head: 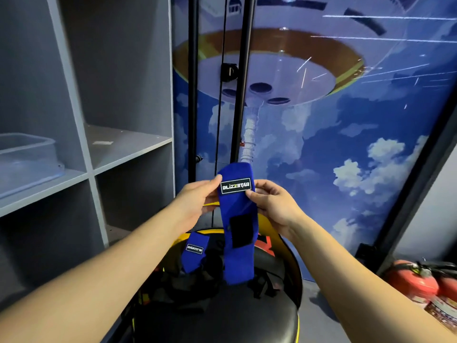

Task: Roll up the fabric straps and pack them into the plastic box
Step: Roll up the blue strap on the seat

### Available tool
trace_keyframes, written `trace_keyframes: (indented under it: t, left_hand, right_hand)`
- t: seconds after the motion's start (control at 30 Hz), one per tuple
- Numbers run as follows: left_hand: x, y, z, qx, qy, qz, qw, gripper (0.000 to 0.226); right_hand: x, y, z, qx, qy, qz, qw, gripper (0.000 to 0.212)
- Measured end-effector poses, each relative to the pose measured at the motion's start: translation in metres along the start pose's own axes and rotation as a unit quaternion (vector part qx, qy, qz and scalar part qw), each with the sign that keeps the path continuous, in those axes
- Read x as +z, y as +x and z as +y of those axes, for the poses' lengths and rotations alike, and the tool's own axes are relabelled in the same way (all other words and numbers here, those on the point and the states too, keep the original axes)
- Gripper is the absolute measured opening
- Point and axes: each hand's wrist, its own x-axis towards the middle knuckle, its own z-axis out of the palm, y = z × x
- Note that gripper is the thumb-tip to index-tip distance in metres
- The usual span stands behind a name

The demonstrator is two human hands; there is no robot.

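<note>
the step in hand looks like the start of rolling: one blue strap (pixel 237 219) is held up in the middle of the frame, and it is still long and flat, not rolled at all. the left hand (pixel 197 201) pinches the top of the strap at its left edge, with the thumb on the front next to the white-letter label (pixel 235 186). the right hand (pixel 274 206) pinches the same top end at its right edge, fingers curled around it. so both hands are closed on this one strap, one on each side of the label. the rest of the strap hangs down between the two arms, with a black patch (pixel 241 231) in its middle, and its low end hangs over the black round seat (pixel 222 315) at the bottom of the frame. a second blue strap (pixel 194 253) lies lower and a bit to the left, on a dark pile of gear on that seat, and no hand touches it. the plastic box (pixel 27 159) sits on a grey shelf (pixel 49 186) at the left edge of the frame, well apart from the hands. next, i think the hands need to fold the top end over and turn it again and again into a tight roll, then carry the roll over to the left to the box.
</note>
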Motion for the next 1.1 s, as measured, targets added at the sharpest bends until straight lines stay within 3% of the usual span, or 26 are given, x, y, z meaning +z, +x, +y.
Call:
trace_keyframes:
  t: [0.13, 0.23, 0.47, 0.6, 0.77, 0.97, 1.1]
  left_hand:
    - [0.013, -0.005, 0.013, 0.093, 0.027, 0.0, 0.995, 0.02]
    - [0.016, -0.012, 0.02, 0.114, 0.043, -0.016, 0.992, 0.022]
    - [0.014, -0.042, 0.038, 0.142, 0.045, -0.035, 0.988, 0.021]
    - [0.007, -0.06, 0.049, 0.11, 0.017, -0.042, 0.993, 0.026]
    - [-0.004, -0.068, 0.047, 0.058, -0.028, -0.093, 0.994, 0.049]
    - [-0.019, -0.054, 0.001, 0.01, 0.018, -0.039, 0.999, 0.023]
    - [-0.041, -0.035, -0.062, -0.057, 0.039, -0.006, 0.998, 0.023]
  right_hand:
    - [-0.003, -0.009, -0.004, -0.021, -0.026, 0.015, 0.999, 0.013]
    - [-0.004, -0.014, -0.016, -0.059, -0.035, 0.033, 0.997, 0.022]
    - [0.007, -0.03, -0.04, -0.139, -0.093, 0.05, 0.985, 0.017]
    - [0.017, -0.049, -0.046, -0.124, -0.08, 0.0, 0.989, 0.018]
    - [0.022, -0.06, -0.054, -0.114, -0.048, -0.027, 0.992, 0.012]
    - [0.023, -0.036, 0.0, -0.058, -0.133, 0.004, 0.989, 0.018]
    - [0.021, -0.017, 0.068, 0.031, -0.16, 0.013, 0.987, 0.015]
